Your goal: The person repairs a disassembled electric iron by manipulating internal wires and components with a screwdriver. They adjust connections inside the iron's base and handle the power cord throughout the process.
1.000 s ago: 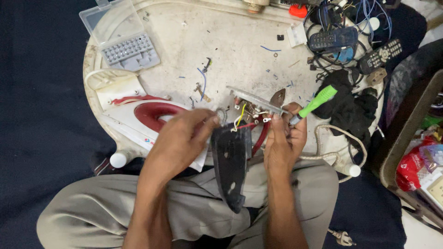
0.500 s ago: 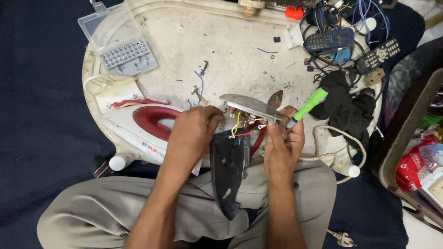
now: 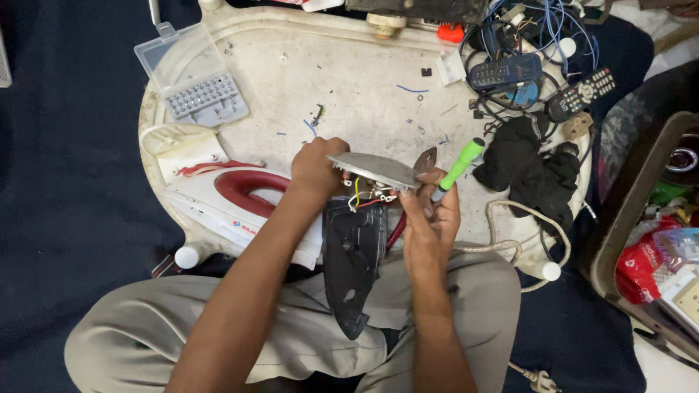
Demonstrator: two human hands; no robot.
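At the frame centre we hold a dismantled iron: the black soleplate (image 3: 354, 258) looks heavy and stiff, best gripped at its edges. Our left hand (image 3: 318, 169) pinches the grey metal plate (image 3: 373, 169) above the thin, fragile wires (image 3: 366, 195); our right hand (image 3: 429, 218) closes on a green-handled screwdriver (image 3: 456, 167). The iron's red-and-white housing (image 3: 233, 200) lies left on the white table (image 3: 364, 73).

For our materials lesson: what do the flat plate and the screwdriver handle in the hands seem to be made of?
Flat plate: probably bare metal, dull grey with a thin, pale edge. Screwdriver handle: likely plastic or rubbery, bright green, matte, with a grey collar.
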